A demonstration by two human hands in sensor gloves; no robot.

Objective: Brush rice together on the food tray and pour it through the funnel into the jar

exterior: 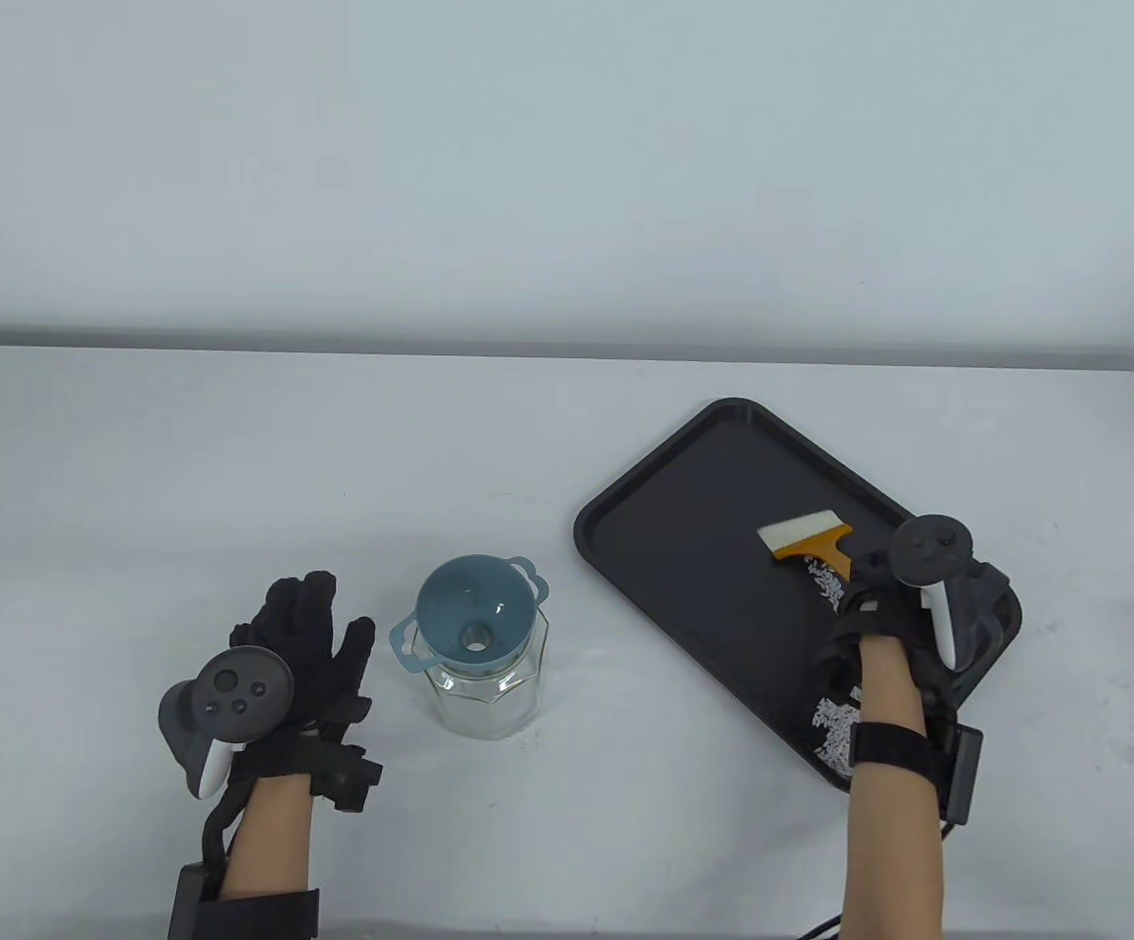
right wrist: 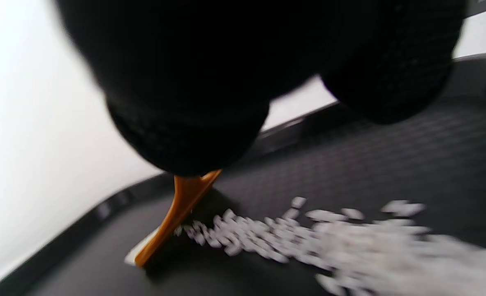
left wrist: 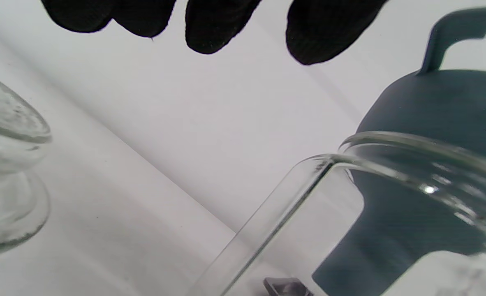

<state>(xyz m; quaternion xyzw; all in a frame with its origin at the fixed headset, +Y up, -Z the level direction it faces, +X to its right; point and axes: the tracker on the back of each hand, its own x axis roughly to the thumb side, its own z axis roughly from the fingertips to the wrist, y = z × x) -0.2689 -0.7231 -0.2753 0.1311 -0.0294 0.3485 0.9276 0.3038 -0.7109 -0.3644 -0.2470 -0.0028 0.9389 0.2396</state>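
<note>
A black food tray (exterior: 685, 490) lies slanted at the right of the table. On it stands a small brush (exterior: 807, 537) with an orange handle and white bristles. My right hand (exterior: 866, 599) grips the handle from the near side. Rice (exterior: 829, 587) trails just behind the bristles, and more rice (exterior: 833, 736) is heaped at the tray's near corner. In the right wrist view my fingers (right wrist: 193, 102) curl over the orange brush (right wrist: 181, 213) beside blurred rice (right wrist: 308, 240). A glass jar (exterior: 489, 697) carries a blue funnel (exterior: 474, 627). My left hand (exterior: 310, 636) rests flat, left of the jar, fingers straight.
The table's back edge meets a pale wall. In the left wrist view the fingertips (left wrist: 214, 24) hang over bare tabletop, with the funnel (left wrist: 432, 115) and jar rim (left wrist: 411, 154) close at the right and a clear glass piece (left wrist: 8, 164) at the left edge.
</note>
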